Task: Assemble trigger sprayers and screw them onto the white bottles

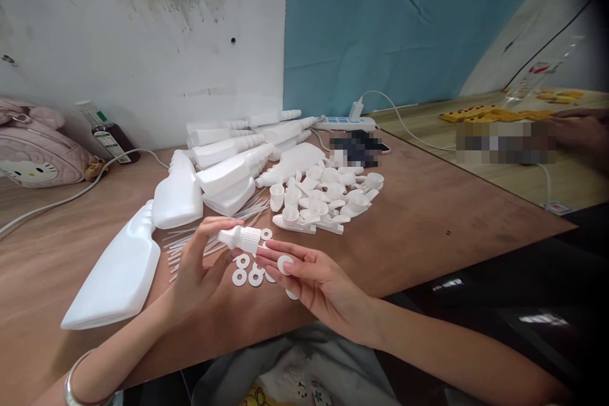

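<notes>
white nozzle [243, 239], white washers [235, 278], white bottles [118, 269], reddish-brown tabletop [428, 216], plain blue-green wall sheet [380, 38], pale pink bag [47, 144]

Pink bag [52, 146] beside a dark bottle [114, 141]

Left fingers [215, 224] curled, right fingers [295, 249] straighter

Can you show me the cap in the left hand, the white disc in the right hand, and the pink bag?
Cap [246, 239]: head view, on its ridged collar.
White disc [283, 261]: head view, on its flat face.
Pink bag [50, 144]: head view, on its front.
</notes>
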`<state>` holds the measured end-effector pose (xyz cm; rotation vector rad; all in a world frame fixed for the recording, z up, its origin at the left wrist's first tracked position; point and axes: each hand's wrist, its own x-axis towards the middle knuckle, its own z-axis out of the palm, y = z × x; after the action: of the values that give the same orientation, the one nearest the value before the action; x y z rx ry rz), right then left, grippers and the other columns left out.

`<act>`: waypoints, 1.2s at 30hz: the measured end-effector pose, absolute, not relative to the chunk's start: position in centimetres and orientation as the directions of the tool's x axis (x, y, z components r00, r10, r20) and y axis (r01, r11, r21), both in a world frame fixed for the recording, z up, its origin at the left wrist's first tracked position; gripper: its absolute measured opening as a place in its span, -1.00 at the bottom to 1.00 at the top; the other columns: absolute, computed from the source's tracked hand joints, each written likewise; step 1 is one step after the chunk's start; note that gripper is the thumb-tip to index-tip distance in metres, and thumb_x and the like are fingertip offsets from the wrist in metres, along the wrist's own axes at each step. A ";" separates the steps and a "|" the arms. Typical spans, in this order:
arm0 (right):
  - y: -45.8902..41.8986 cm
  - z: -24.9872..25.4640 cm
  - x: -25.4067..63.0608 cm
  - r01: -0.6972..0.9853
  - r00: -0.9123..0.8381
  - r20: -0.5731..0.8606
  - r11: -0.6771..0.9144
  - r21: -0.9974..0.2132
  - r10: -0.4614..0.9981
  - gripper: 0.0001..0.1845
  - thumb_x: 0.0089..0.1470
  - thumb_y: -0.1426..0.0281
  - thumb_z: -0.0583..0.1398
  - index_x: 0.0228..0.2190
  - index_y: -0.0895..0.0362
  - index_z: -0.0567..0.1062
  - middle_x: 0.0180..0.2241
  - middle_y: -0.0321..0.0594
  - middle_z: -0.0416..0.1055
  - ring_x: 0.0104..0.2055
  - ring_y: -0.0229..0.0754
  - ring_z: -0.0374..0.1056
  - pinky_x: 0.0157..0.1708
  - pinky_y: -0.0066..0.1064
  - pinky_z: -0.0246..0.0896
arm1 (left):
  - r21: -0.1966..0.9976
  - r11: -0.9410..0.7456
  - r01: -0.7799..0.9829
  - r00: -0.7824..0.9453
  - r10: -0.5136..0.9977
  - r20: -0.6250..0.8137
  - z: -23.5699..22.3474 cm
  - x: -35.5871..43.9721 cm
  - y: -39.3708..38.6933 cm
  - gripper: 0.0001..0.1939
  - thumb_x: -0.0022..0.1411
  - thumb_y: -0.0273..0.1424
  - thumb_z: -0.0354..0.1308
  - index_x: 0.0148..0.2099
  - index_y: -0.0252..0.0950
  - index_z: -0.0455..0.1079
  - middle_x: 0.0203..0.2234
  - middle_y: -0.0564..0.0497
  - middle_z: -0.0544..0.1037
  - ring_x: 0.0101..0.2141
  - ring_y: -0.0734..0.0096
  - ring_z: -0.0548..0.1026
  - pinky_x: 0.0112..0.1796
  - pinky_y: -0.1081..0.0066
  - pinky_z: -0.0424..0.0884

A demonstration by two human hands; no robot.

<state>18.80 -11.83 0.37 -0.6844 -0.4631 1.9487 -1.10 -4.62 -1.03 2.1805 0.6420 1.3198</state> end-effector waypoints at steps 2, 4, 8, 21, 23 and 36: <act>-11.8 0.3 19.1 -0.623 -0.326 -0.268 -0.419 -0.660 0.907 -0.72 -0.05 0.50 0.28 -0.21 0.25 0.48 -0.24 -0.14 0.51 -0.13 -0.26 0.44 -0.08 -0.57 0.31 | 0.822 -0.568 0.045 0.376 0.772 0.512 -1.1 -0.9 -4.6 -0.75 0.19 -0.46 0.13 -0.06 -0.22 0.30 -0.19 -0.05 0.42 -0.16 0.31 0.39 -0.17 0.38 0.32; -11.8 0.3 19.3 -0.569 -0.258 -0.248 -0.355 -0.742 0.934 -0.75 -0.10 0.45 0.33 -0.30 0.23 0.52 -0.34 -0.18 0.54 -0.24 -0.26 0.48 -0.20 -0.58 0.37 | 0.942 -0.327 -0.080 0.392 0.858 0.332 -1.1 -0.7 -4.5 -0.76 0.19 -0.34 0.15 -0.08 -0.24 0.33 -0.25 -0.02 0.43 -0.24 0.37 0.40 -0.25 0.45 0.34; -11.6 0.9 19.7 -0.468 -0.047 -0.043 -0.060 -0.882 0.998 -0.82 -0.27 0.46 0.40 -0.58 0.18 0.50 -0.53 -0.28 0.53 -0.46 -0.27 0.47 -0.41 -0.49 0.43 | 0.957 0.115 -0.266 0.542 0.839 0.050 -1.1 -0.4 -4.4 -0.59 0.13 -0.17 0.18 -0.01 -0.24 0.35 -0.28 -0.04 0.46 -0.29 0.34 0.42 -0.27 0.43 0.37; -8.6 3.2 17.9 0.299 -0.114 0.479 0.490 -0.819 0.870 -0.96 -0.03 0.46 0.26 -0.49 0.13 0.53 -0.53 -0.30 0.40 -0.50 -0.32 0.30 -0.47 -0.46 0.23 | 0.934 0.245 -0.259 0.646 0.763 -0.021 -1.1 -0.1 -5.0 -0.65 0.16 -0.27 0.18 -0.01 -0.25 0.38 -0.22 -0.09 0.49 -0.21 0.23 0.46 -0.24 0.35 0.40; -8.5 3.2 17.7 0.382 -0.129 0.502 0.510 -0.771 0.855 -0.98 -0.03 0.46 0.26 -0.48 0.13 0.51 -0.53 -0.32 0.36 -0.51 -0.33 0.27 -0.49 -0.48 0.21 | 0.933 0.252 -0.256 0.638 0.769 -0.032 -1.0 0.0 -5.0 -0.67 0.16 -0.28 0.18 -0.03 -0.26 0.38 -0.25 -0.09 0.49 -0.24 0.26 0.47 -0.25 0.35 0.40; -8.9 2.9 18.1 0.657 -0.436 0.627 0.705 -0.268 0.645 -0.80 0.15 0.48 0.07 -0.43 0.20 0.47 -0.47 -0.17 0.39 -0.40 -0.23 0.25 -0.38 -0.43 0.20 | 0.926 0.284 -0.250 0.601 0.795 -0.082 -1.7 -0.2 -4.8 -0.76 0.18 -0.30 0.16 -0.12 -0.30 0.37 -0.37 0.00 0.45 -0.42 0.48 0.41 -0.44 0.54 0.37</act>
<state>18.08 -8.89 2.86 -0.9871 -2.1774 -0.0205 -0.22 -4.77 -1.70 1.0631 0.6115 0.7598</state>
